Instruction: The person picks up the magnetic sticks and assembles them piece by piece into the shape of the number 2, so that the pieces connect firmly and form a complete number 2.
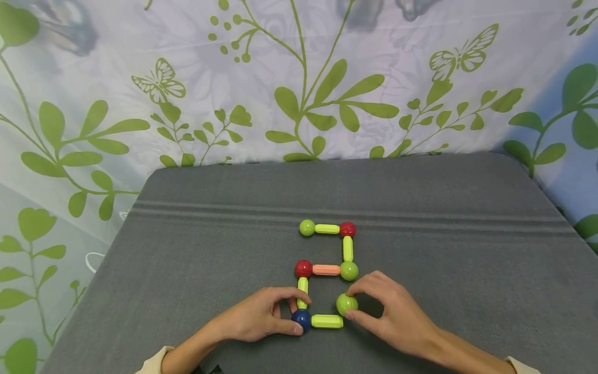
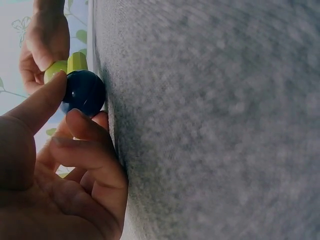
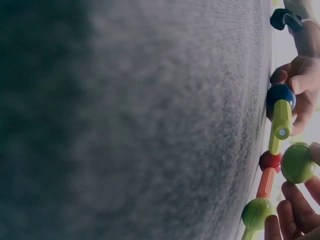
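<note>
My left hand (image 1: 261, 315) grips a dark blue ball (image 1: 301, 320) at the near left corner of a chain of balls and rods. From that ball a yellow-green rod (image 1: 327, 321) points right, its far end bare in the right wrist view. My right hand (image 1: 397, 314) pinches a green ball (image 1: 347, 304) between thumb and fingers, just above that end and apart from it in the right wrist view. Another yellow-green rod (image 1: 302, 291) joins the blue ball to a red ball (image 1: 303, 268); a left fingertip lies over its lower part.
Farther along the chain are an orange rod (image 1: 326, 270), a green ball (image 1: 349, 270), a yellow-green rod (image 1: 348, 249), a second red ball (image 1: 348, 229), another rod (image 1: 327, 228) and an end green ball (image 1: 307, 227). All lie on a grey cloth-covered table (image 1: 210, 249). Behind hangs a leaf-patterned curtain (image 1: 261, 78).
</note>
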`<move>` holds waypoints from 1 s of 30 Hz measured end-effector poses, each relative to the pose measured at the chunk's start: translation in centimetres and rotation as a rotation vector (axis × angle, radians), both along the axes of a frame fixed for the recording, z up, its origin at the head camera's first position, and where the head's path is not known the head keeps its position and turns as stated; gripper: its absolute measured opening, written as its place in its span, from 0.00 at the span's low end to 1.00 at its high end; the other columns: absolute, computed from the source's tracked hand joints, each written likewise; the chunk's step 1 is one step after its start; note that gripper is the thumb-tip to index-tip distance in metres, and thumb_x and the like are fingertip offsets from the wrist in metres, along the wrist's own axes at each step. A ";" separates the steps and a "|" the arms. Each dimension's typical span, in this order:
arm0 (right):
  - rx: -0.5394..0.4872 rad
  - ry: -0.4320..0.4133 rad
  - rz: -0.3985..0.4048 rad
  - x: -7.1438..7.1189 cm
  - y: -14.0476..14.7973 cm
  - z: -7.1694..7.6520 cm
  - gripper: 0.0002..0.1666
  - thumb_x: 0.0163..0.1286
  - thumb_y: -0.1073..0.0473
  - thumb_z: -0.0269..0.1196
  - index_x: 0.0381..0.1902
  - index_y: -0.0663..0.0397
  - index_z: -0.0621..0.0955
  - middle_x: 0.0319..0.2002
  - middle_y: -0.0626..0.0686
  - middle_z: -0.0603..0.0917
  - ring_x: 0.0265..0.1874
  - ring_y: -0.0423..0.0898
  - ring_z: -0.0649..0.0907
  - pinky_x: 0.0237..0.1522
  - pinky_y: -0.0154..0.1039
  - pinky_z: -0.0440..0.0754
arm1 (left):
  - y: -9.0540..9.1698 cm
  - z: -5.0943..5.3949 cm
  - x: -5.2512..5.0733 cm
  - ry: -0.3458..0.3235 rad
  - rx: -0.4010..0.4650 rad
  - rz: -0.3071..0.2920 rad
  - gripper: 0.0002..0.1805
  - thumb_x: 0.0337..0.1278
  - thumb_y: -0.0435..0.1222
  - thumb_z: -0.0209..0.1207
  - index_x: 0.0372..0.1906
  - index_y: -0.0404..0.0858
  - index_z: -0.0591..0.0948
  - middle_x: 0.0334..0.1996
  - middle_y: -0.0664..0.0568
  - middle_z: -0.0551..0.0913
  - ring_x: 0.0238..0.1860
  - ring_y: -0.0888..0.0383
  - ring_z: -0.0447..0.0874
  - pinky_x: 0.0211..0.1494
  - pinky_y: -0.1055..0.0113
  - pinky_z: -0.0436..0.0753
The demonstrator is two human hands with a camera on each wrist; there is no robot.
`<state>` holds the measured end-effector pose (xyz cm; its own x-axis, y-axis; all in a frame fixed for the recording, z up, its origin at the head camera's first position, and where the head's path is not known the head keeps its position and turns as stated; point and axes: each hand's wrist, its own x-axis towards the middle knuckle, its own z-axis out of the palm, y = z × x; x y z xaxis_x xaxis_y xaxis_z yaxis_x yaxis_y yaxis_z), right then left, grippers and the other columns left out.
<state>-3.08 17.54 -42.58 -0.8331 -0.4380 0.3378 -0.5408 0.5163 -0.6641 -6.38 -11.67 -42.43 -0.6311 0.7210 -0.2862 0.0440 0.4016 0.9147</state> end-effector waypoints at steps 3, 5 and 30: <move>0.018 -0.025 0.020 0.2 0.3 0.0 0.15 0.58 0.52 0.75 0.42 0.34 0.82 0.39 0.31 0.80 0.40 0.36 0.78 0.42 0.38 0.79 | 0.0 0.0 0.0 0.003 -0.004 0.001 0.20 0.58 0.39 0.69 0.55 0.45 0.80 0.38 0.56 0.78 0.17 0.68 0.68 0.23 0.75 0.68; 0.042 -0.052 0.025 0.3 0.5 0.0 0.14 0.59 0.50 0.74 0.42 0.34 0.82 0.38 0.31 0.80 0.39 0.37 0.78 0.41 0.39 0.79 | -0.1 0.0 0.0 0.003 -0.006 0.001 0.20 0.58 0.39 0.69 0.55 0.46 0.80 0.38 0.56 0.78 0.17 0.68 0.68 0.23 0.75 0.68; 0.214 -0.320 0.090 0.6 1.1 0.6 0.13 0.63 0.41 0.69 0.41 0.33 0.82 0.37 0.29 0.77 0.38 0.33 0.75 0.38 0.38 0.78 | 0.0 0.2 0.1 0.017 -0.007 0.003 0.20 0.58 0.40 0.69 0.55 0.46 0.80 0.38 0.57 0.78 0.17 0.68 0.68 0.23 0.75 0.68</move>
